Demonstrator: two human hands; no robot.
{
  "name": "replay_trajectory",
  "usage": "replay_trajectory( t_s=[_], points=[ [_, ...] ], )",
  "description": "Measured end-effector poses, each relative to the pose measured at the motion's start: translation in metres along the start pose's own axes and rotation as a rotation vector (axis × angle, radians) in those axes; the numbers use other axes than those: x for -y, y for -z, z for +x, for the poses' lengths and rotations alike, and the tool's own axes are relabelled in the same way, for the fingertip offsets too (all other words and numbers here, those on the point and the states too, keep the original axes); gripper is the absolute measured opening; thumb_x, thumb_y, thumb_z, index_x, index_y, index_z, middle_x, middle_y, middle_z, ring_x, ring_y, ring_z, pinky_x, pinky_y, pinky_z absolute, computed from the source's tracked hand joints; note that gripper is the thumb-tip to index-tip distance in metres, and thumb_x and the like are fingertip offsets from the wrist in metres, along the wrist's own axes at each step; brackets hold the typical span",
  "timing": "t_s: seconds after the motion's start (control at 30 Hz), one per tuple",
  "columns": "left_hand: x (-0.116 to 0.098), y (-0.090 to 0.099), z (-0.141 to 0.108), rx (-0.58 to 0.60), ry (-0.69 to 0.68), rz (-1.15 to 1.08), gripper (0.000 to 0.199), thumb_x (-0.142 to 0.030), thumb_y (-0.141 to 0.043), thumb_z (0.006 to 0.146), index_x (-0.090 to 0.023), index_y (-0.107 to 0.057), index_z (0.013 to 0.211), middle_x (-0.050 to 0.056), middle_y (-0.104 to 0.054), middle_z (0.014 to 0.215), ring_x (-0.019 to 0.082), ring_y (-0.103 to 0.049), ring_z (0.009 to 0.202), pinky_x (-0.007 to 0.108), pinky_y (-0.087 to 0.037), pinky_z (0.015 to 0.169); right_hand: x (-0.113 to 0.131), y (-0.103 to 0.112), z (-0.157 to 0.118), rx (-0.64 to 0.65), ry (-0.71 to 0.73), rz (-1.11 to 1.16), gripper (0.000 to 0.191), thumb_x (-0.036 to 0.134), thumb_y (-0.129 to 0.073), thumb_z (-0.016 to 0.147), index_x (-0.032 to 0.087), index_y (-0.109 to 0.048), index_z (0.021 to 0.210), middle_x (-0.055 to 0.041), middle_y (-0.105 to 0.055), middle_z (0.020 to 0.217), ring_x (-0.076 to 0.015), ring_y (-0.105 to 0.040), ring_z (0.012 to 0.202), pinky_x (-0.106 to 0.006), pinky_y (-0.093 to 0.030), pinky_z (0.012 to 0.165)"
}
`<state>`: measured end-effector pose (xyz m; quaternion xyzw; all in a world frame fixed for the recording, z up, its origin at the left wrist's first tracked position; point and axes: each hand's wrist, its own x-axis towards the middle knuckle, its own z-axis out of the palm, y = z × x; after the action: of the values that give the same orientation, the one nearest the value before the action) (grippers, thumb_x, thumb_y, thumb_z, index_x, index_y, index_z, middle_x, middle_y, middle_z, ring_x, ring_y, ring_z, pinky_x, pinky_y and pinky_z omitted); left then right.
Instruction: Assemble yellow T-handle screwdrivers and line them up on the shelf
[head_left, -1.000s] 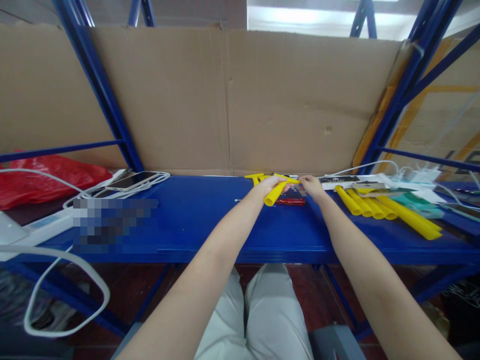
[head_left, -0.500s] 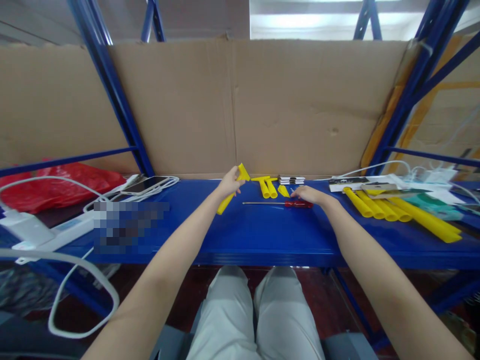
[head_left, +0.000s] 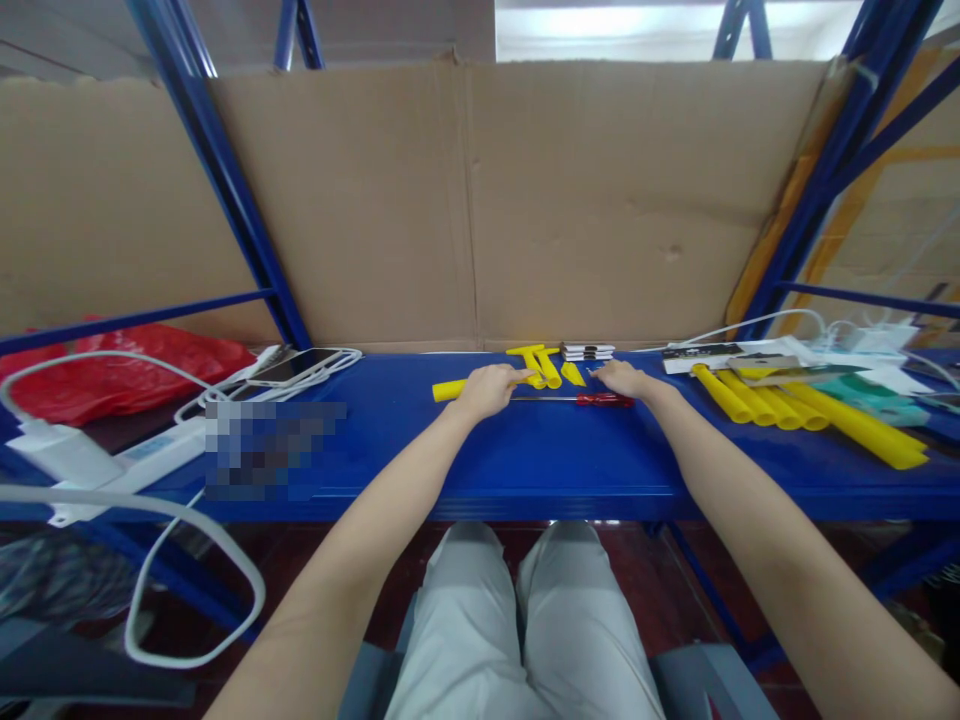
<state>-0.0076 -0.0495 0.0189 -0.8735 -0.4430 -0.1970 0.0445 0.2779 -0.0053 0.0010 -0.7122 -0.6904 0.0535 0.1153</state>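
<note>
My left hand is closed around a yellow plastic tube. One end of the tube sticks out to the left, and the fingers hide the rest. Just past those fingertips lie yellow T-shaped pieces. My right hand has its fingers bent down together at the tabletop, by a small yellow pointed piece; whatever they pinch is too small to make out. Below the right hand lies a screwdriver with a red handle, its shaft pointing left toward my left hand.
Small black-and-white packs stand at the back of the blue shelf. Several yellow tubes and papers lie on the right. To the left are a red plastic bag, a phone, a power strip and white cables. Cardboard closes the back.
My left hand has moved right and toward me, turning the yellow tube from a slant to nearly level. My right hand stays by the small parts; the view has shifted slightly.
</note>
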Motion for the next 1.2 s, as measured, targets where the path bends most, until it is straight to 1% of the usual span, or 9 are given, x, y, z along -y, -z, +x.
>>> replay_trajectory(
  t_s=[0.2,0.37,0.53,0.73,0.87,0.97,1.03,1.1,1.2],
  points=[
    [0.001,-0.006,0.001,-0.016,0.035,-0.035,0.042,-0.018,-0.052,0.087,-0.034,-0.061,0.125,0.003,-0.068,0.114,0.021,-0.061,0.108,0.031,-0.045,0.095,0.006,0.002,-0.001,-0.019,0.031,-0.007,0.049,0.03,-0.028,0.092,0.029,-0.052,0.135,-0.0041,-0.044,0.146,-0.0303,-0.035,0.136,-0.062,-0.024,0.106],
    [0.006,-0.006,0.002,-0.014,0.054,-0.096,0.044,-0.017,-0.055,0.085,-0.034,-0.061,0.125,0.004,-0.068,0.115,0.022,-0.061,0.107,0.033,-0.045,0.095,0.003,-0.003,0.008,-0.022,0.063,0.001,0.051,0.036,-0.024,0.092,0.03,-0.051,0.135,-0.0035,-0.047,0.144,-0.0291,-0.036,0.135,-0.062,-0.02,0.108],
    [0.007,-0.007,0.003,-0.008,0.061,-0.134,0.043,-0.017,-0.056,0.084,-0.033,-0.062,0.124,0.004,-0.068,0.116,0.023,-0.06,0.109,0.033,-0.044,0.097,0.002,-0.002,0.009,0.028,0.063,0.05,0.058,0.041,-0.015,0.094,0.025,-0.045,0.14,-0.0058,-0.04,0.148,-0.0277,-0.032,0.138,-0.059,-0.015,0.111],
    [0.005,-0.005,0.002,0.009,0.032,-0.077,0.042,-0.018,-0.055,0.085,-0.033,-0.062,0.124,0.005,-0.067,0.115,0.024,-0.06,0.109,0.033,-0.045,0.095,0.004,-0.001,0.009,0.054,0.032,0.042,0.057,0.044,-0.018,0.094,0.025,-0.044,0.141,-0.0072,-0.044,0.145,-0.0295,-0.037,0.135,-0.057,-0.02,0.11],
    [0.005,-0.004,0.002,0.008,0.037,-0.059,0.042,-0.017,-0.055,0.085,-0.035,-0.063,0.122,0.004,-0.067,0.113,0.023,-0.06,0.108,0.032,-0.045,0.093,0.005,-0.001,0.009,0.038,0.019,0.054,0.053,0.041,-0.024,0.094,0.025,-0.048,0.138,-0.0074,-0.05,0.14,-0.0283,-0.043,0.131,-0.051,-0.028,0.109],
    [0.005,-0.004,0.002,-0.001,0.001,0.001,0.041,-0.017,-0.051,0.088,-0.035,-0.063,0.123,0.005,-0.066,0.113,0.023,-0.061,0.105,0.031,-0.046,0.089,0.012,0.001,0.004,-0.058,0.106,0.101,0.047,0.035,-0.028,0.095,0.021,-0.057,0.129,-0.0076,-0.052,0.139,-0.0255,-0.044,0.13,-0.045,-0.031,0.108],
    [0.005,-0.004,0.002,-0.014,-0.038,0.069,0.041,-0.017,-0.047,0.089,-0.034,-0.062,0.124,0.005,-0.066,0.111,0.022,-0.061,0.103,0.029,-0.047,0.085,0.022,0.002,-0.002,-0.121,0.221,0.176,0.044,0.033,-0.031,0.094,0.018,-0.066,0.115,-0.0091,-0.059,0.131,-0.0237,-0.05,0.124,-0.04,-0.034,0.105],
    [0.003,-0.005,0.002,-0.036,-0.075,0.146,0.042,-0.017,-0.044,0.091,-0.034,-0.06,0.126,0.005,-0.066,0.109,0.02,-0.061,0.1,0.028,-0.047,0.082,0.034,0.002,-0.012,-0.145,0.359,0.291,0.04,0.034,-0.036,0.092,0.016,-0.071,0.098,-0.0094,-0.068,0.116,-0.0223,-0.057,0.114,-0.037,-0.037,0.102],
    [-0.001,-0.006,0.002,-0.081,-0.124,0.241,0.044,-0.015,-0.042,0.092,-0.033,-0.058,0.129,0.006,-0.065,0.109,0.019,-0.06,0.097,0.028,-0.046,0.08,0.054,-0.001,-0.027,-0.099,0.531,0.484,0.034,0.042,-0.049,0.086,0.019,-0.073,0.081,-0.0057,-0.072,0.1,-0.0209,-0.063,0.1,-0.036,-0.041,0.098]
  ],
)
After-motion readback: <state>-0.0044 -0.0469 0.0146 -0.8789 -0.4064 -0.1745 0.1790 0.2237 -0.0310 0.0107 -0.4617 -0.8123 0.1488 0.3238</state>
